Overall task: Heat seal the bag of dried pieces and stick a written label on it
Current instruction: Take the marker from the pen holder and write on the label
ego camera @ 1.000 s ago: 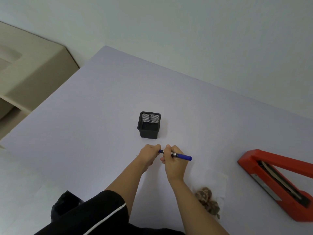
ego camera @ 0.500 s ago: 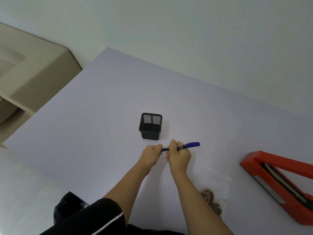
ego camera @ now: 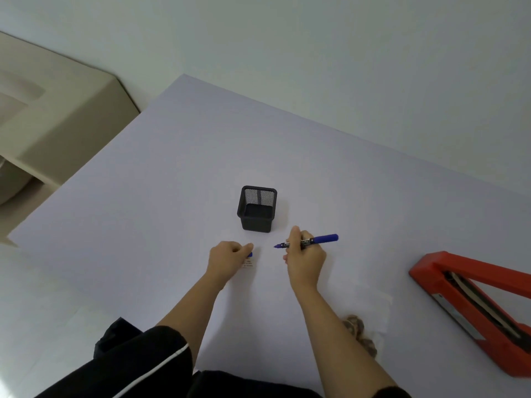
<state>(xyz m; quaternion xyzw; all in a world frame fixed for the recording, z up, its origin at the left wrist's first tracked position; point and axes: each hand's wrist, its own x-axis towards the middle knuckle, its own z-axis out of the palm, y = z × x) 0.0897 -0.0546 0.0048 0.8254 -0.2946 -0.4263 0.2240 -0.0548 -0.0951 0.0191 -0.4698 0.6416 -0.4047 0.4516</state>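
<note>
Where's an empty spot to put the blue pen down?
Bare lavender table lies left of and behind the black mesh pen cup, and between the right hand and the red heat sealer. It's crowded at the small white label by the left hand and the clear bag of dried pieces.

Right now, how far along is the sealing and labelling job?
The pen is uncapped: right hand grips it, left hand pinches the cap above the small label. Writing and sticking look left. The bag lies apart from the red sealer; seal unclear.
</note>
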